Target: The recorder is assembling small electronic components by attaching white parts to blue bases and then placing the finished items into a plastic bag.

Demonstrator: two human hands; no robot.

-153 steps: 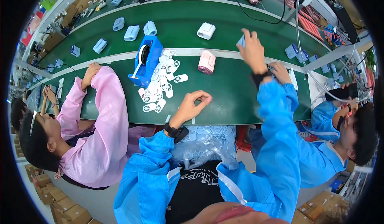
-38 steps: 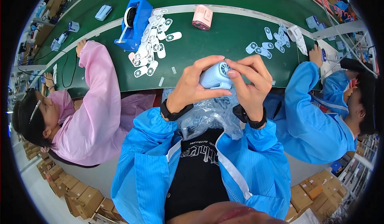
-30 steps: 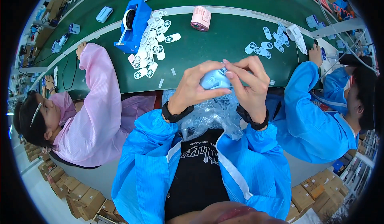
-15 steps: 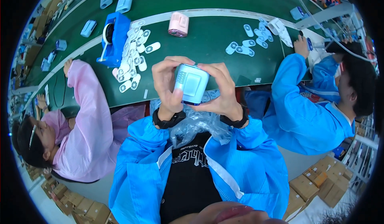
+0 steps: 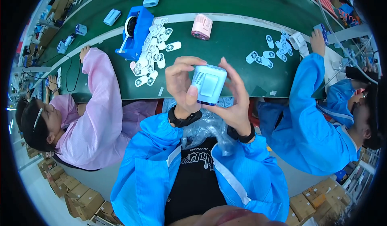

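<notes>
A small light-blue boxy plastic device point(image 5: 211, 84) with rounded edges, a raised panel and a slotted vent is held up in front of me. My left hand point(image 5: 182, 84) grips it from the left, thumb on its front and fingers curled toward the top. Along its other side, my right hand point(image 5: 238, 99) has its fingers stretched up and apart, with a gap to the device. That thumb lies by the lower edge; whether it presses there I cannot tell. Clear plastic film point(image 5: 207, 127) lies below my wrists.
On the green bench point(image 5: 185, 36) stand a blue tape dispenser point(image 5: 136, 32), a heap of white oval pieces point(image 5: 152, 56), a pink device point(image 5: 202, 27) and light-blue oval pieces point(image 5: 282, 46). Co-workers in pink point(image 5: 98, 105) and blue point(image 5: 304, 117) sit either side. Cartons point(image 5: 80, 197) stand behind.
My right hand's fingers have lifted and spread away from the device's upper corner. The view has shifted, so the bench sits further right. The co-worker on the right has reached farther out.
</notes>
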